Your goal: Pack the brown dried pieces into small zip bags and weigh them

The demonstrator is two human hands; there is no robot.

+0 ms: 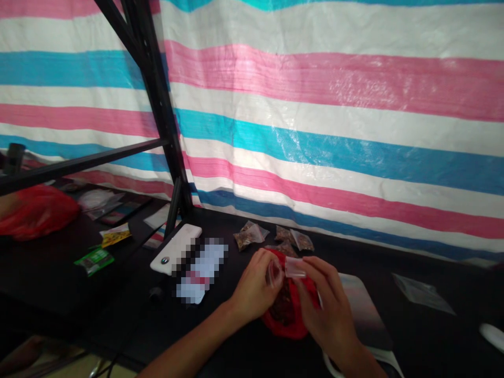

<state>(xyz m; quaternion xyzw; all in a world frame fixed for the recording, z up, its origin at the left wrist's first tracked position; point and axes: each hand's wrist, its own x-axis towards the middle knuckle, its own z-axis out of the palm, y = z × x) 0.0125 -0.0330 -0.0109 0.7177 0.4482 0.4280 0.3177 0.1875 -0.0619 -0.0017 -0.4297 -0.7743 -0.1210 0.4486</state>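
Over an open red plastic bag (284, 329) with dark brown loose pieces inside, both hands meet around a small clear plastic bag (295, 267). My left hand (256, 283) is closed with its fingers curled on clear plastic at the bag's left side. Pinched between the thumb and fingers of my right hand (328, 296) is the right side of the clear plastic. Just beyond the hands lie several small filled clear bags (249, 237) with brown contents. A flat, shiny scale-like plate (364, 307) sits partly behind my right forearm.
Flat clear plastic (423, 293) and a white object (493, 336) lie at right. Left are a white device (179, 248), a blurred-out pale packet (202, 270), green (94, 261) and yellow packets (115, 235). A black metal frame (153, 94) rises there; another person's hand touches a red bag (43, 212).
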